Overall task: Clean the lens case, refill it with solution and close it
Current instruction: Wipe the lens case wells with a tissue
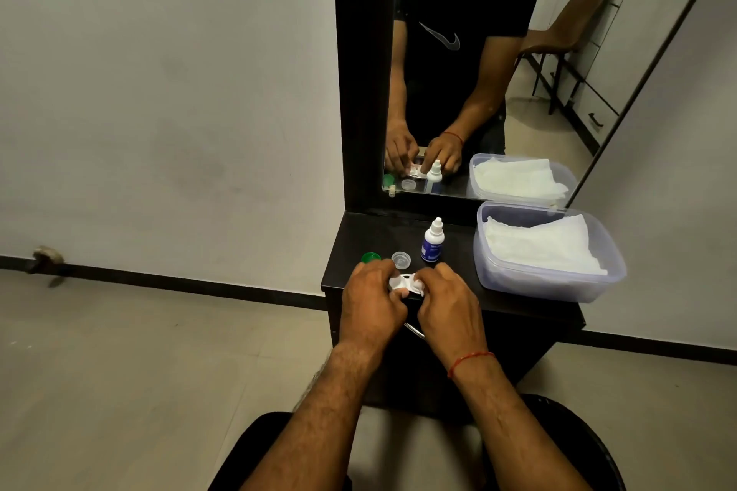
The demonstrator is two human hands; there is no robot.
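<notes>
A white lens case (400, 282) sits between my two hands just above the dark shelf (470, 293). My left hand (371, 301) grips its left end. My right hand (446, 303) presses a small white tissue piece (418, 285) into the case's right well. Behind the hands lie a green cap (371, 257) and a clear cap (401, 259), both off the case. A small white solution bottle (432, 240) with a blue label stands upright behind them, its nozzle cap on.
A clear plastic box (546, 281) holding folded white tissues stands on the shelf's right side. A tall mirror (478, 72) rises behind the shelf. The shelf's front edge is right under my hands, with floor to the left.
</notes>
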